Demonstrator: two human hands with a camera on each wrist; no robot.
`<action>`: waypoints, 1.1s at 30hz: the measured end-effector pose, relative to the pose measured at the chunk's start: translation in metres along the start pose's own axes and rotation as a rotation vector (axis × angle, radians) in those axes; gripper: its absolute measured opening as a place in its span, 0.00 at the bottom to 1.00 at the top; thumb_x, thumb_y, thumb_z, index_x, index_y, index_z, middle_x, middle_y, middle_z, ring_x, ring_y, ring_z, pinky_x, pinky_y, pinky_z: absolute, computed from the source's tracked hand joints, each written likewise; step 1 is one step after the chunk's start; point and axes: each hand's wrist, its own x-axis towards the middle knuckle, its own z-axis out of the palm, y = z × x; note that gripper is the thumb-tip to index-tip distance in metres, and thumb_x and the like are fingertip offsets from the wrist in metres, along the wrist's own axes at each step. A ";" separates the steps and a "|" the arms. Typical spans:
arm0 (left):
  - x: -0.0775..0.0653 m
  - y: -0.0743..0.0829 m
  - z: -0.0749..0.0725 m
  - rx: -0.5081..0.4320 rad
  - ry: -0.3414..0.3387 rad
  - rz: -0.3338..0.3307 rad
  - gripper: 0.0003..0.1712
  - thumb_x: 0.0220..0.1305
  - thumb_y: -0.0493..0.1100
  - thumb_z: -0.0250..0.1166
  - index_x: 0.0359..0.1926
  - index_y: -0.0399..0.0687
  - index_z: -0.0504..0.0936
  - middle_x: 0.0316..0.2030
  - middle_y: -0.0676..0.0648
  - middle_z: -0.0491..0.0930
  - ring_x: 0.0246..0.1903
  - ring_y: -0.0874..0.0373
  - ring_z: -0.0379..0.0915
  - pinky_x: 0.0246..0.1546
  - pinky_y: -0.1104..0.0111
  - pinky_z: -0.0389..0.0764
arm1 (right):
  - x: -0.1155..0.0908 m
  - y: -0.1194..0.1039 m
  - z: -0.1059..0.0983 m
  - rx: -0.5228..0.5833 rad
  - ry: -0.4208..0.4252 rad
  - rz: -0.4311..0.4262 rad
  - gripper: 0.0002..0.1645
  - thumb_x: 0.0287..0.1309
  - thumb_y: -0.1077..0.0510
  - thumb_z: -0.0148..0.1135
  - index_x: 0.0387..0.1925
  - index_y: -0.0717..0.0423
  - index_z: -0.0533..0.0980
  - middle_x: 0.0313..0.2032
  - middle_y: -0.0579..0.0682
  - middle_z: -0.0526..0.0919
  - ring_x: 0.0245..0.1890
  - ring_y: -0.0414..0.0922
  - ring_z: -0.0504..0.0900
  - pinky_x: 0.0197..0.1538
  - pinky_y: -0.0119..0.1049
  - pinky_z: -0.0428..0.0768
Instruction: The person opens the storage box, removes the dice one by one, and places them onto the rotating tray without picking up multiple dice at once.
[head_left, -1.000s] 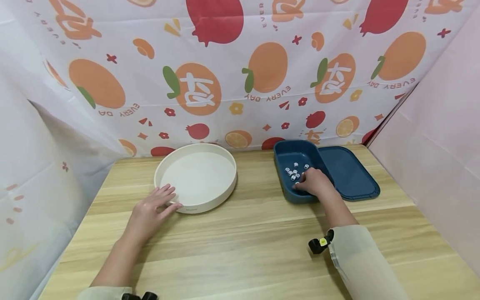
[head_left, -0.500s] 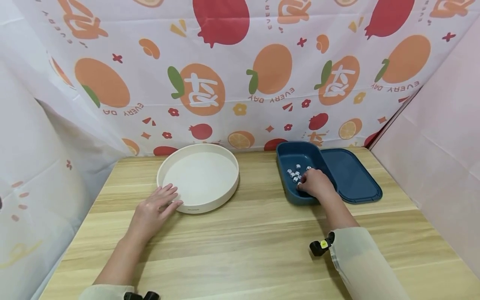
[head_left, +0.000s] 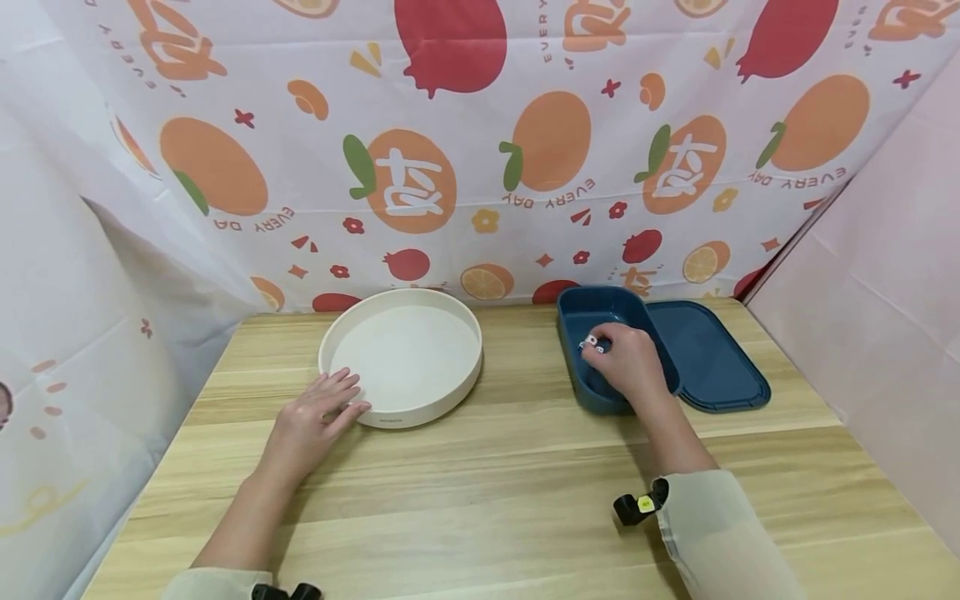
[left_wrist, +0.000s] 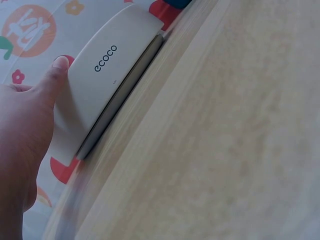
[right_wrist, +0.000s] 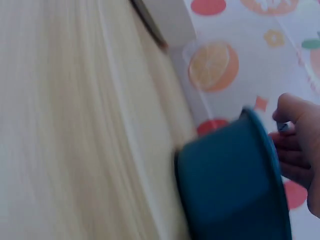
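A round cream tray [head_left: 450, 398] with a low wall stands at the left of the table. My left hand [head_left: 311, 421] rests on its near-left rim, fingers relaxed over the edge. In the left wrist view the thumb [left_wrist: 52, 80] lies at the rim beside the printed wall. On the right is a deep blue box [head_left: 597, 402] holding small white dice, mostly hidden behind the fingers. My right hand [head_left: 626, 358] is over this box, pinching a die [right_wrist: 283, 127] between thumb and fingertip, raised above the rim in the right wrist view.
A flat blue lid [head_left: 712, 358] lies right of the box, partly behind it. A fruit-print cloth [head_left: 480, 167] hangs close behind the tray and box. Pale cloth sides border the wooden table [head_left: 465, 500].
My right hand has risen from the bottom of the box with a die pinched in its fingers. The left hand has stayed on the tray rim. The head view has shifted slightly.
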 end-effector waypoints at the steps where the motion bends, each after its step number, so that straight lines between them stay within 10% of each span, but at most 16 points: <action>1: 0.000 0.000 0.000 -0.004 0.001 0.001 0.22 0.43 0.40 0.79 0.42 0.38 0.89 0.47 0.42 0.86 0.51 0.44 0.82 0.67 0.59 0.71 | 0.000 -0.006 0.001 0.012 0.035 -0.030 0.11 0.57 0.53 0.66 0.37 0.56 0.84 0.37 0.53 0.88 0.34 0.48 0.83 0.43 0.45 0.88; 13: -0.001 -0.001 -0.001 -0.019 0.009 0.012 0.21 0.43 0.40 0.79 0.41 0.38 0.89 0.46 0.41 0.86 0.51 0.43 0.82 0.69 0.63 0.70 | 0.016 -0.096 0.049 0.117 0.107 -0.313 0.10 0.52 0.56 0.66 0.35 0.57 0.86 0.35 0.52 0.90 0.36 0.47 0.88 0.39 0.38 0.88; 21: -0.001 0.003 -0.002 -0.004 -0.008 -0.019 0.21 0.44 0.41 0.79 0.42 0.38 0.89 0.48 0.42 0.86 0.52 0.45 0.82 0.63 0.53 0.74 | 0.015 -0.142 0.095 0.152 -0.078 -0.338 0.11 0.56 0.54 0.67 0.38 0.55 0.86 0.37 0.49 0.89 0.38 0.43 0.87 0.43 0.32 0.88; 33: -0.001 0.003 -0.002 0.001 -0.007 -0.015 0.21 0.44 0.41 0.79 0.41 0.38 0.89 0.48 0.42 0.86 0.52 0.46 0.82 0.66 0.58 0.72 | 0.016 -0.169 0.137 0.052 -0.134 -0.338 0.09 0.55 0.53 0.65 0.35 0.49 0.87 0.35 0.43 0.90 0.37 0.43 0.87 0.43 0.33 0.86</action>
